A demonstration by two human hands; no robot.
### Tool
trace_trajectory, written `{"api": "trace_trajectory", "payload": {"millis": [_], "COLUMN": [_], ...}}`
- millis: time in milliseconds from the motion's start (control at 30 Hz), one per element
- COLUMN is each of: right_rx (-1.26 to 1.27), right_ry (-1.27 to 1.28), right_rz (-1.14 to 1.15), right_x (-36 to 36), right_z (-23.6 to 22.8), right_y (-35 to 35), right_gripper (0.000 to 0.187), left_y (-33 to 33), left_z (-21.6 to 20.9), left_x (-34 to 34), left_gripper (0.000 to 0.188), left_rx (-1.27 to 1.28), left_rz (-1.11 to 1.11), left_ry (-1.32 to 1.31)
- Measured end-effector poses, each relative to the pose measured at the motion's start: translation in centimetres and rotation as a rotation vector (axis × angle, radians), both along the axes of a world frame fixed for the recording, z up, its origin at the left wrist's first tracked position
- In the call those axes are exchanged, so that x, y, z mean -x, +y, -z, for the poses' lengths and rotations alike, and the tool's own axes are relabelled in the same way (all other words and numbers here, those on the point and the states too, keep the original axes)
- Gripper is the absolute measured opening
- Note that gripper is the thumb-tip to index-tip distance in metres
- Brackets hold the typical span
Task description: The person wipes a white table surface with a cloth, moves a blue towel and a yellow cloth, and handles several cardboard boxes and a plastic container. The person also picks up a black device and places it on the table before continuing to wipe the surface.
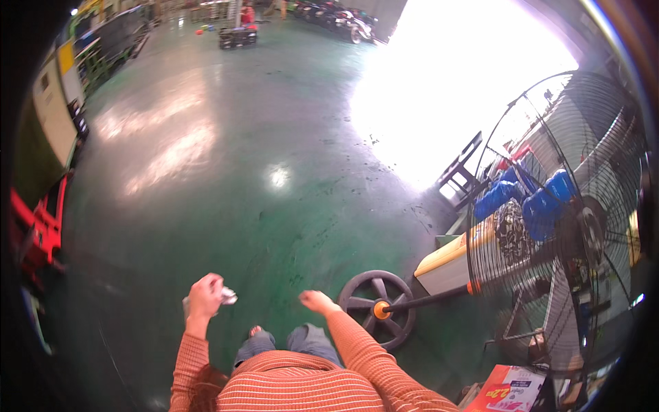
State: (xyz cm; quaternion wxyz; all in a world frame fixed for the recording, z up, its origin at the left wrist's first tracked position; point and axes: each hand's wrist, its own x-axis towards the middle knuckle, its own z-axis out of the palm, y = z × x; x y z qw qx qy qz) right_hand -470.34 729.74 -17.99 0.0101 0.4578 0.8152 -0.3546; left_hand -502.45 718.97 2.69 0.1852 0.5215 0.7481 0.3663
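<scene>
My left hand (pixel 205 295) is closed around a small crumpled white thing (pixel 228 296), which pokes out past the fingers. It looks like cloth or paper, but its kind is too small to tell. My right hand (pixel 317 301) hangs in front of my body with its fingers curled in, and nothing shows in them. That hand is nearest to the dark spoked wheel-shaped base (pixel 355 287) of a large standing fan (pixel 549 226). Both hands are above the green floor (pixel 268 226), apart from each other.
At right, behind the fan's wire cage, are a yellow-topped grey bin (pixel 456 257) and blue bundles (pixel 549 196). A red-and-white carton (pixel 508 390) lies lower right. Red metal equipment (pixel 44 226) stands at left. Black crates (pixel 237 38) and motorcycles (pixel 336 17) are far off, near a bright doorway.
</scene>
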Motion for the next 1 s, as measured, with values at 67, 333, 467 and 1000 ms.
{"api": "trace_trajectory", "payload": {"millis": [67,333,467,1000], "right_rx": [0.188,0.375,0.019,0.353], "right_ry": [-0.189,-0.548,-0.1,0.06], "right_rz": [0.102,0.067,0.197,1.418], "right_x": [-8.1,-21.8,-15.0,-54.2], "right_z": [2.4,10.3,-1.4,8.5], "right_y": [4.5,32.6,56.4,95.2], "right_gripper": [0.029,0.021,0.023,0.023], "left_y": [13.8,54.0,66.5,149.7], "left_z": [-2.2,1.6,4.6,2.4], "left_x": [-2.8,-15.3,-16.4,-43.7], "left_gripper": [0.016,0.013,0.014,0.017], "left_rx": [-0.062,-0.182,-0.02,0.055], "left_rz": [0.199,0.445,0.277,0.533], "left_ry": [-0.04,-0.065,-0.222,-0.184]}}
